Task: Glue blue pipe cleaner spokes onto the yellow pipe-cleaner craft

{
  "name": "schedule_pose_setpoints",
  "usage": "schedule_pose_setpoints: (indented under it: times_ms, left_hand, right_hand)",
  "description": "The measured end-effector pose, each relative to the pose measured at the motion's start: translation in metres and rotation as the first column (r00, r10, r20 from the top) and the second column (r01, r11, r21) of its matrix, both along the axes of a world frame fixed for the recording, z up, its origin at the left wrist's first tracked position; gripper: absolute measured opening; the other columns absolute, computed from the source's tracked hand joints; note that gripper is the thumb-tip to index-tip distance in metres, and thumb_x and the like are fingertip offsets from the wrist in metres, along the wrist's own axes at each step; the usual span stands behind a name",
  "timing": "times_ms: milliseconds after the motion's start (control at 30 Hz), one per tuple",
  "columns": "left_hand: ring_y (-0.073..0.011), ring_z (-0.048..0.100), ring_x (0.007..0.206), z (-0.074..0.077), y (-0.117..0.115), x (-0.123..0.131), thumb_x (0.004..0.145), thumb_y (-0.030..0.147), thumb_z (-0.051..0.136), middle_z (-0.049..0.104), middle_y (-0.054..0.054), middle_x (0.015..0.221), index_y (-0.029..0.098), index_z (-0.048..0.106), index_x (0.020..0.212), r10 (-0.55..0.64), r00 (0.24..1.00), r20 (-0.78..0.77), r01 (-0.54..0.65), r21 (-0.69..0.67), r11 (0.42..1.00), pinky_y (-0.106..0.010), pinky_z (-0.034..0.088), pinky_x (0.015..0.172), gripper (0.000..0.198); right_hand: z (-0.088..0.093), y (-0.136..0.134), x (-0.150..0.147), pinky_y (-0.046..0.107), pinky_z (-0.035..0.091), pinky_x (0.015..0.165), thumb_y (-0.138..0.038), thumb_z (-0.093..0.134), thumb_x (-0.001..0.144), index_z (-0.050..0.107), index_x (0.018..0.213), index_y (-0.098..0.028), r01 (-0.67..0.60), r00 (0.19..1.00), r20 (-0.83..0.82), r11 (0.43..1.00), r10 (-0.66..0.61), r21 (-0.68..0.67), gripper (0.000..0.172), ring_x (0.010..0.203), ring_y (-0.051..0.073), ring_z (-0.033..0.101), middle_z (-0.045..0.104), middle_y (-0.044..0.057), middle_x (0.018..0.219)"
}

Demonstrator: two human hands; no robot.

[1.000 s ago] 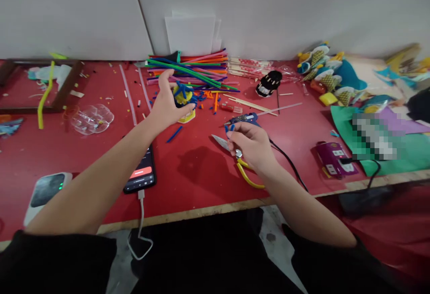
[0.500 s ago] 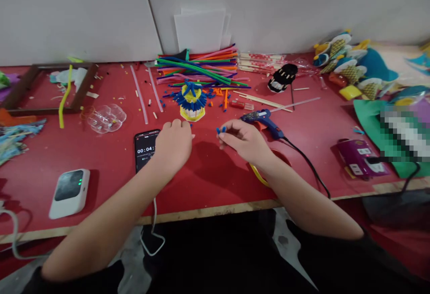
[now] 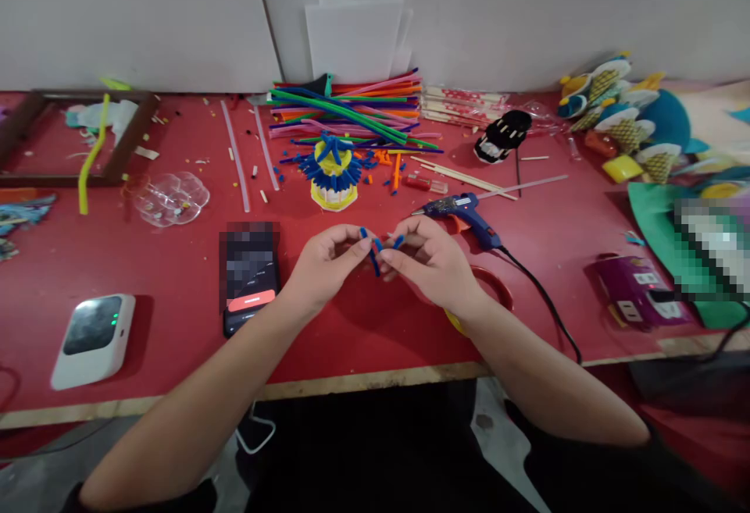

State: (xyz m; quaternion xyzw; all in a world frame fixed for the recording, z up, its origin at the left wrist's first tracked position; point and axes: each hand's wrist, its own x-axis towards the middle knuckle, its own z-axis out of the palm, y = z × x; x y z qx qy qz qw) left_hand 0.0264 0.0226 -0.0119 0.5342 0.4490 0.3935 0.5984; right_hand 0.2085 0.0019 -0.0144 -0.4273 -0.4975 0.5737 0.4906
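Note:
Over the red table [image 3: 176, 279] my left hand [image 3: 325, 263] and my right hand [image 3: 430, 259] meet, fingertips pinched together. Between them they hold short blue straw pieces [image 3: 375, 251]; the left pinches one, the right holds a few more. Behind the hands stands a small yellow model [image 3: 333, 177] ringed with blue straw bits. A blue glue gun [image 3: 462, 212] lies just beyond my right hand, its black cord running to the right. Yellow-handled scissors [image 3: 486, 283] lie partly hidden under my right wrist.
A heap of coloured straws [image 3: 345, 111] lies at the back by the wall. A phone [image 3: 249, 271] and a white device [image 3: 91, 337] lie on the left. A purple power strip [image 3: 636, 298], green sheet [image 3: 668, 255] and craft birds [image 3: 615, 119] fill the right side.
My left hand came back from the yellow model, picked up a blue piece near the phone, and now meets my right hand. The right hand left the scissors on the table.

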Motion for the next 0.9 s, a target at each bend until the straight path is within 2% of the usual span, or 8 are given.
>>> schedule_pose_setpoints:
  times_ms: [67, 133, 333, 500, 633, 700, 800, 900]
  left_hand:
    - [-0.015, 0.07, 0.075, -0.005, -0.005, 0.0, 0.076, 0.047, 0.089, 0.077, -0.002, 0.087, 0.019, 0.077, 0.087, 0.039, 0.972, 0.232, -0.004, -0.15, 0.989, -0.03, 0.061, 0.078, 0.032]
    - [-0.0146, 0.07, 0.073, -0.006, -0.008, -0.001, 0.07, 0.046, 0.095, 0.078, -0.002, 0.083, 0.019, 0.08, 0.084, 0.052, 0.959, 0.278, 0.009, -0.214, 0.977, -0.031, 0.061, 0.078, 0.034]
    - [-0.0169, 0.074, 0.078, 0.002, -0.01, -0.004, 0.074, 0.042, 0.093, 0.083, -0.003, 0.084, 0.021, 0.085, 0.084, 0.014, 0.979, 0.202, 0.019, -0.157, 0.987, -0.03, 0.061, 0.085, 0.025]
    - [-0.0156, 0.074, 0.08, 0.005, -0.014, -0.004, 0.079, 0.039, 0.088, 0.082, -0.002, 0.086, 0.021, 0.082, 0.081, 0.0, 0.993, 0.12, 0.012, -0.099, 0.995, -0.027, 0.06, 0.086, 0.019]
    - [-0.0139, 0.07, 0.075, 0.002, -0.014, -0.004, 0.083, 0.043, 0.084, 0.077, -0.001, 0.082, 0.021, 0.078, 0.084, 0.123, 0.989, 0.087, -0.117, -0.068, 0.991, -0.026, 0.059, 0.077, 0.023]
    - [-0.013, 0.068, 0.072, 0.0, -0.013, -0.004, 0.083, 0.046, 0.083, 0.076, -0.001, 0.084, 0.021, 0.077, 0.088, 0.184, 0.977, 0.112, -0.174, -0.093, 0.98, -0.025, 0.059, 0.072, 0.026]
    - [-0.013, 0.068, 0.071, -0.001, -0.012, -0.003, 0.082, 0.046, 0.083, 0.076, -0.002, 0.086, 0.021, 0.077, 0.089, 0.183, 0.976, 0.119, -0.168, -0.126, 0.978, -0.025, 0.06, 0.07, 0.027]
    - [-0.0125, 0.068, 0.069, 0.0, -0.013, -0.001, 0.081, 0.042, 0.085, 0.075, -0.001, 0.081, 0.02, 0.075, 0.087, 0.141, 0.984, 0.112, -0.127, -0.128, 0.984, -0.025, 0.06, 0.069, 0.025]
  right_hand:
    - [-0.001, -0.002, -0.002, 0.025, 0.062, 0.058, -0.053, 0.086, 0.08, 0.053, 0.091, -0.024, -0.005, 1.0, -0.005, 1.0, 0.005, 0.002, 0.045, 0.059, 0.011, 0.071, 0.071, -0.004, 0.077]
    - [-0.001, -0.003, -0.002, 0.025, 0.061, 0.059, -0.051, 0.085, 0.082, 0.053, 0.092, -0.024, -0.005, 1.0, 0.004, 1.0, 0.005, 0.007, 0.042, 0.059, 0.011, 0.071, 0.07, -0.004, 0.077]
    - [0.002, -0.005, 0.002, 0.026, 0.059, 0.059, -0.046, 0.081, 0.087, 0.053, 0.094, -0.025, -0.039, 0.995, 0.094, 0.999, 0.038, 0.013, 0.036, 0.062, 0.012, 0.07, 0.069, -0.004, 0.08]
    - [0.004, -0.007, 0.003, 0.024, 0.056, 0.056, -0.044, 0.082, 0.085, 0.055, 0.093, -0.025, -0.064, 0.985, 0.16, 0.998, 0.064, -0.007, 0.035, 0.064, 0.012, 0.07, 0.071, -0.003, 0.08]
    - [0.006, -0.008, 0.002, 0.022, 0.05, 0.05, -0.048, 0.085, 0.082, 0.057, 0.089, -0.024, -0.082, 0.973, 0.213, 0.996, 0.087, -0.031, 0.038, 0.061, 0.013, 0.07, 0.073, -0.002, 0.075]
    - [0.005, -0.008, 0.002, 0.023, 0.051, 0.05, -0.05, 0.084, 0.082, 0.059, 0.087, -0.023, -0.091, 0.968, 0.228, 0.994, 0.1, -0.053, 0.037, 0.058, 0.012, 0.069, 0.072, -0.003, 0.07]
    - [0.002, -0.007, 0.004, 0.025, 0.056, 0.052, -0.045, 0.082, 0.085, 0.067, 0.088, -0.022, -0.068, 0.965, 0.252, 0.997, 0.076, -0.04, 0.027, 0.052, 0.012, 0.066, 0.069, -0.004, 0.065]
    - [0.001, -0.007, 0.006, 0.025, 0.055, 0.051, -0.037, 0.077, 0.09, 0.077, 0.091, -0.023, -0.004, 0.948, 0.319, 0.997, -0.02, 0.073, 0.014, 0.05, 0.01, 0.064, 0.072, -0.001, 0.073]
